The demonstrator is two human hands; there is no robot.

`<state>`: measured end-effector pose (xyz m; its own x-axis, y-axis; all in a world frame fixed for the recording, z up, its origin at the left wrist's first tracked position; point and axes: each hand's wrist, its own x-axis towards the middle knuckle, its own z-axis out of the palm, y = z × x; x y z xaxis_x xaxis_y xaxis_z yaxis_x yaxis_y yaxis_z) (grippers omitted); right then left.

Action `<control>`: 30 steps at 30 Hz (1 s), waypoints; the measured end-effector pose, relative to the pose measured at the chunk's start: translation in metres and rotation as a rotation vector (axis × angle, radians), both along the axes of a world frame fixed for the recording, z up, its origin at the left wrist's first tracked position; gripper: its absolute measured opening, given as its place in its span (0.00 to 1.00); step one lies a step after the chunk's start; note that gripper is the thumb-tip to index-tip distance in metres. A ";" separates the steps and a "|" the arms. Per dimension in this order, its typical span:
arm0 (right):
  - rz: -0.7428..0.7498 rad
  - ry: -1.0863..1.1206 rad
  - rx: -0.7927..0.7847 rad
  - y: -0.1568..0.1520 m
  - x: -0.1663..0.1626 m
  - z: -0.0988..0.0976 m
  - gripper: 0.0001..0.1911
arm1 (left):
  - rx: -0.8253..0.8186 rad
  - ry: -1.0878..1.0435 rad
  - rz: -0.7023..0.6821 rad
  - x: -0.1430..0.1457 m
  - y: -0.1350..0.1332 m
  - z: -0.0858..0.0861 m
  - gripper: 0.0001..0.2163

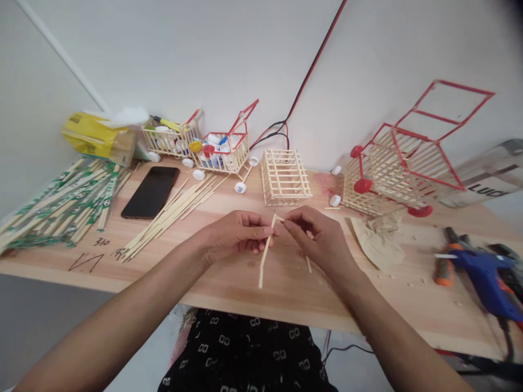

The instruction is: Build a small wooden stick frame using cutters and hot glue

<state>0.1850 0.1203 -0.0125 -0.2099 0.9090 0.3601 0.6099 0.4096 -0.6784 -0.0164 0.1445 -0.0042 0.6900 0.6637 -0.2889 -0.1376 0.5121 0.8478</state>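
My left hand [235, 235] pinches a long thin wooden stick [266, 255] near its upper end, above the middle of the wooden table [229, 283]. My right hand [316, 237] pinches a short stick piece [280, 219] that meets the long stick's top, and another stick [308, 264] pokes out below its palm. Both hands hover just in front of a small bare wooden cage [285, 177].
Loose sticks [171, 212] and a black phone [151, 191] lie to the left, with wrapped chopstick packs [61, 204] beyond. Stick carts with bottle caps [220, 149] stand at the back, a red-edged cart [402, 163] at right, and a blue glue gun [488, 277] at far right.
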 end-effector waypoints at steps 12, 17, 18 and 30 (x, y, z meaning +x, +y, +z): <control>-0.002 -0.023 -0.011 0.000 -0.001 0.001 0.04 | 0.009 0.014 0.000 -0.001 0.000 0.000 0.09; -0.006 -0.026 -0.015 0.000 -0.001 0.001 0.04 | 0.011 0.015 -0.001 -0.001 -0.001 -0.001 0.08; -0.006 -0.028 -0.014 0.000 -0.001 0.001 0.04 | 0.010 0.016 -0.001 -0.001 -0.001 -0.001 0.08; -0.012 -0.025 -0.013 -0.001 -0.001 0.001 0.05 | 0.003 0.013 -0.006 0.000 0.000 -0.001 0.07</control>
<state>0.1836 0.1191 -0.0111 -0.2080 0.9161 0.3427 0.6314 0.3933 -0.6683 -0.0163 0.1441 -0.0055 0.6900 0.6605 -0.2960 -0.1231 0.5101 0.8512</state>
